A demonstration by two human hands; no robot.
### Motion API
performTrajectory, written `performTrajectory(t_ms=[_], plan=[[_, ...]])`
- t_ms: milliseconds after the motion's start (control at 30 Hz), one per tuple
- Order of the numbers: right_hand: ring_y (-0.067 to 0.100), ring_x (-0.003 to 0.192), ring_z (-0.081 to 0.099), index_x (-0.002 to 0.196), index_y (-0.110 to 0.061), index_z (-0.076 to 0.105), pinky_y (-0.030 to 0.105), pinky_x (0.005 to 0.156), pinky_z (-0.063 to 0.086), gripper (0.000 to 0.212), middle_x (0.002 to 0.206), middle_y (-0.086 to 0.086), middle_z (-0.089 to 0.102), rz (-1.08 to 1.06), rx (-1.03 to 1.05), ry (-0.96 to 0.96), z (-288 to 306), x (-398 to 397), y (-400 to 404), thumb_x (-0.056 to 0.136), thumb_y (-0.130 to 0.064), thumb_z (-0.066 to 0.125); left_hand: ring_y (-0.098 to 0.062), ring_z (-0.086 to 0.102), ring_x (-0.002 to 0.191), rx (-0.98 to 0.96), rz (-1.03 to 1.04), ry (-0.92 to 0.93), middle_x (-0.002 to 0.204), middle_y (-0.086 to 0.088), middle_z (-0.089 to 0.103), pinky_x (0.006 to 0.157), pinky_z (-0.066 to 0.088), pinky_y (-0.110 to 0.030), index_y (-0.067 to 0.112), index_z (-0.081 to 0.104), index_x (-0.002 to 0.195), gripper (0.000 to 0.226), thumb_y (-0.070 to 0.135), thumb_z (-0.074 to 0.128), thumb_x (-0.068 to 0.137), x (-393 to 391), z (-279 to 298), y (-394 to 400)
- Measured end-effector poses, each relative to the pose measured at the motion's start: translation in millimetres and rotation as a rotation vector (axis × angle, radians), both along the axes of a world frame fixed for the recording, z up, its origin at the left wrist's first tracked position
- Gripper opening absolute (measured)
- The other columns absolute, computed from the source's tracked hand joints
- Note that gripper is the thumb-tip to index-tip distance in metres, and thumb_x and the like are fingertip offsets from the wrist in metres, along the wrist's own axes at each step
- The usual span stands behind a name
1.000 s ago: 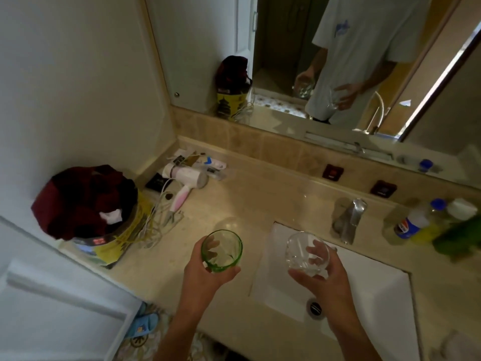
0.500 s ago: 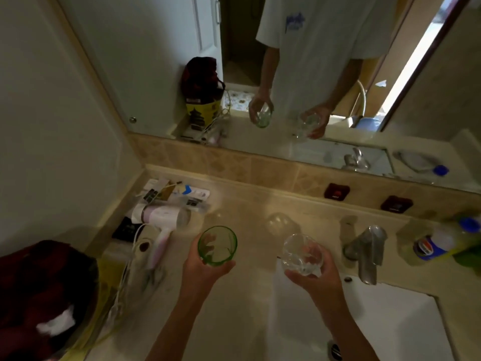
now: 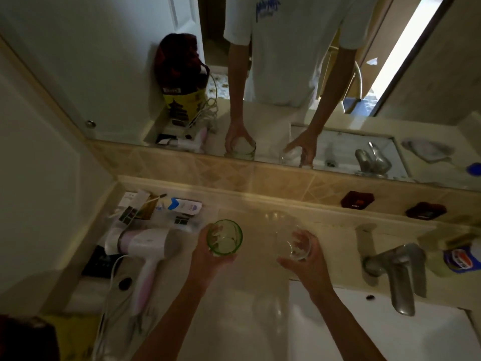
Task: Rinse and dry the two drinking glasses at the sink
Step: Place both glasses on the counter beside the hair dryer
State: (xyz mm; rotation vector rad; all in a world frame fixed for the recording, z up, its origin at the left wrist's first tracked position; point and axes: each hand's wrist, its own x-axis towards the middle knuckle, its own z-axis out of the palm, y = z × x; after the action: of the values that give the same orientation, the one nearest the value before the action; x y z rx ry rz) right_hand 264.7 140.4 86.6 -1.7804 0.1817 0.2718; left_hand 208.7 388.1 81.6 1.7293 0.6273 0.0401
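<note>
My left hand (image 3: 208, 259) grips a green drinking glass (image 3: 224, 237) from below and behind, holding it upright low over the beige counter (image 3: 244, 321). To its right, my right hand (image 3: 304, 259) grips a clear drinking glass (image 3: 292, 243), also upright, just left of the white sink basin (image 3: 385, 332). Both glasses sit near the back of the counter, below the mirror (image 3: 286, 74). I cannot tell whether either glass touches the counter. The metal faucet (image 3: 398, 272) stands to the right of my right hand, with no water running.
A white and pink hair dryer (image 3: 145, 250) with its cord lies left of the green glass, beside small packets (image 3: 166, 208). A bottle (image 3: 460, 259) stands right of the faucet. Two dark red soap dishes (image 3: 356, 200) rest on the back ledge. A dark red cloth (image 3: 23, 340) is at bottom left.
Both hands have carried the glasses forward and lower, toward the back of the counter. The view has tilted up toward the mirror.
</note>
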Motion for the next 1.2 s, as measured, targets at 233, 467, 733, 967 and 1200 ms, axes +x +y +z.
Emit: performTrajectory(t_ms=[233,467,733,967,1200], plan=[[0.011,0.121,0.056,0.129,-0.036,0.05,0.036,0.093,0.053,0.089,0.129,-0.015,0.058,-0.025,-0.007,0.002,-24.2,12.3,19.2,0.057,-0.006,0.093,-0.019,0.062,0.126,-0.015,-0.05,0.042,0.133,0.002,0.066,0.105,0.053,-0.053,0.026,0.051,0.141,0.112,0.043,0.093,0.039,18.4,-21.3,14.5],[0.012,0.124,0.054,0.133,-0.034,0.046,0.04,0.095,0.054,0.093,0.133,-0.014,0.056,-0.035,-0.008,0.037,-37.4,15.5,17.6,0.058,-0.003,0.092,-0.019,0.059,0.124,0.009,-0.107,0.083,0.126,0.005,0.063,0.097,0.05,-0.025,0.034,0.046,0.134,0.105,0.018,0.098,0.045,30.3,-27.3,17.9],[0.014,0.124,0.053,0.129,-0.044,0.045,0.032,0.093,0.051,0.092,0.135,-0.011,0.056,-0.016,-0.017,0.044,-37.4,20.4,17.2,0.059,-0.008,0.092,-0.012,0.057,0.116,0.072,-0.125,0.082,0.113,0.02,0.058,0.077,0.042,0.002,0.034,0.041,0.131,0.097,-0.002,0.096,0.06,37.2,-31.3,13.6],[0.016,0.134,0.042,0.136,-0.05,0.031,0.024,0.085,0.055,0.107,0.147,-0.009,0.039,0.181,0.053,0.101,-29.0,22.0,3.0,0.063,0.008,0.083,-0.006,0.051,0.112,0.014,-0.238,0.087,0.118,0.028,0.045,0.079,0.037,0.006,0.029,0.034,0.134,0.102,-0.004,0.096,0.06,43.0,-29.7,20.3],[0.006,0.134,0.045,0.144,-0.041,0.037,0.02,0.089,0.053,0.101,0.145,-0.012,0.047,0.359,0.085,0.152,-15.4,43.1,-14.5,0.07,0.017,0.074,-0.004,0.054,0.132,-0.214,-0.488,0.126,0.142,0.02,0.054,0.101,0.054,-0.024,0.038,0.045,0.144,0.102,-0.022,0.079,0.069,51.4,-18.7,56.4]])
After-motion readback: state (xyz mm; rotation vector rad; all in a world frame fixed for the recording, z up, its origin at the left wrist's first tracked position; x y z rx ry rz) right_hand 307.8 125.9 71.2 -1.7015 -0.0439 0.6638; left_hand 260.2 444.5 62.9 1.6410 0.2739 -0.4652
